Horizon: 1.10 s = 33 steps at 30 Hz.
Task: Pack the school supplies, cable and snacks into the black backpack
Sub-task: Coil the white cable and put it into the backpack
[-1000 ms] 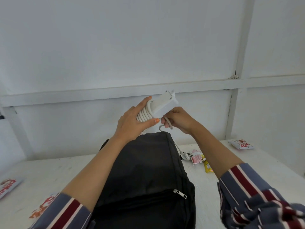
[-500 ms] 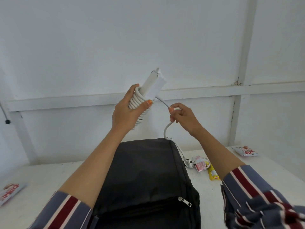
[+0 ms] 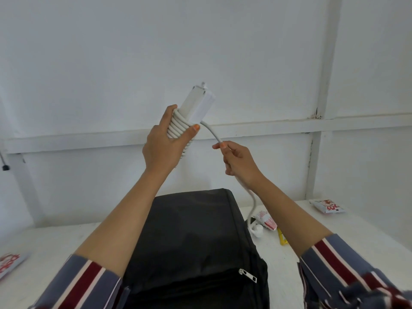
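Observation:
My left hand [image 3: 163,148] grips a white power strip [image 3: 197,103] with its white cable [image 3: 211,132] coiled tightly around the lower half, held up in front of the wall. My right hand [image 3: 237,162] pinches the loose run of that cable a little to the right and lower. From there the cable hangs down to its white plug [image 3: 256,230] on the table. The black backpack [image 3: 194,241] lies flat below both arms, its front zipper [image 3: 247,275] shut.
A red-and-white snack packet [image 3: 266,220] and a yellow item [image 3: 282,238] lie right of the backpack by the plug. Another snack packet [image 3: 328,206] sits at the far right, one more [image 3: 9,263] at the left edge. A white wall stands close behind the table.
Both hands have risen above the backpack. My right hand has moved right and down along the cable, drawing out a loose length. The power strip is tilted more upright.

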### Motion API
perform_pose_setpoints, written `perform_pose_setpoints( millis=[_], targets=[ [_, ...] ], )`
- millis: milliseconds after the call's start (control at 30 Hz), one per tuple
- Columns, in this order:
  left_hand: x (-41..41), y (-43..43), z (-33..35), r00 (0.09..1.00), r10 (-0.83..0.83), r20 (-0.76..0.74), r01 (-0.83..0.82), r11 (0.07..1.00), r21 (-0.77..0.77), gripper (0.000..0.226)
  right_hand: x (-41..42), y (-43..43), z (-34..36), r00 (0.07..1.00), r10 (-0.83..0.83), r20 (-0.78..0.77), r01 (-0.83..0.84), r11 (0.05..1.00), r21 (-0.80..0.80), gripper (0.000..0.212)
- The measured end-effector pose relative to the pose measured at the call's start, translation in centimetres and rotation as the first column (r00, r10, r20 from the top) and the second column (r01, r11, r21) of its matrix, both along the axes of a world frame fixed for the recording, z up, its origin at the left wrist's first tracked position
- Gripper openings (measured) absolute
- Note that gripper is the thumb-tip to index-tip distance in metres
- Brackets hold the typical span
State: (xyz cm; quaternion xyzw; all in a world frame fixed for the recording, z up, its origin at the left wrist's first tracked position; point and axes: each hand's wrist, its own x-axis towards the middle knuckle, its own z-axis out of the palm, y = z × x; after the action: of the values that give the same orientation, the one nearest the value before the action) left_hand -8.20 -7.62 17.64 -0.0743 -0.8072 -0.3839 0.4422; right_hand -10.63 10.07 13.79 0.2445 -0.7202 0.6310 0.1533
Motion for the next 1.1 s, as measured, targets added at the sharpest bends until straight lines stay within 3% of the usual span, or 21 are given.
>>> perform_pose_setpoints(
  millis=[167,367,500,667,733,900,1000,1100],
  targets=[
    [-0.2,-0.8,0.3,0.98,0.192,0.054,-0.185,0.975,-0.123,0.071,1.4,-0.9,1.9,0.976,-0.129,-0.177,0.181,0.93,0.319,0.034],
    [-0.4,-1.5,-0.1,0.939,0.329,0.103,-0.307,0.934,-0.184,0.076,2.6,-1.9,2.4,0.956,-0.214,-0.201,0.294,0.703,0.648,0.031],
    [-0.6,-2.8,0.2,0.915,0.377,0.145,-0.354,0.921,-0.162,0.078,3.9,-1.7,2.0,0.886,-0.326,-0.33,0.455,0.472,0.755,0.024],
    [-0.3,-2.4,-1.0,0.859,0.488,0.156,-0.401,0.83,-0.389,0.08,5.6,-1.4,3.7,0.79,-0.033,-0.612,0.588,0.323,0.741,0.025],
    [-0.1,-2.2,-1.4,0.858,0.488,0.159,-0.369,0.802,-0.469,0.08,5.5,-0.7,5.0,0.709,0.049,-0.704,0.642,0.368,0.672,0.027],
    [0.7,-1.1,-1.8,0.904,0.408,0.127,-0.237,0.725,-0.646,0.08,4.2,0.1,6.3,0.543,0.087,-0.835,0.639,0.603,0.478,0.024],
    [1.1,-0.4,-1.9,0.945,0.272,0.182,-0.084,0.739,-0.669,0.078,3.3,-0.1,6.2,0.576,0.042,-0.817,0.59,0.67,0.451,0.032],
    [1.2,0.2,-2.9,0.955,0.12,0.27,0.068,0.801,-0.595,0.077,2.2,0.0,5.5,0.686,-0.045,-0.726,0.53,0.715,0.456,0.027]
  ],
)
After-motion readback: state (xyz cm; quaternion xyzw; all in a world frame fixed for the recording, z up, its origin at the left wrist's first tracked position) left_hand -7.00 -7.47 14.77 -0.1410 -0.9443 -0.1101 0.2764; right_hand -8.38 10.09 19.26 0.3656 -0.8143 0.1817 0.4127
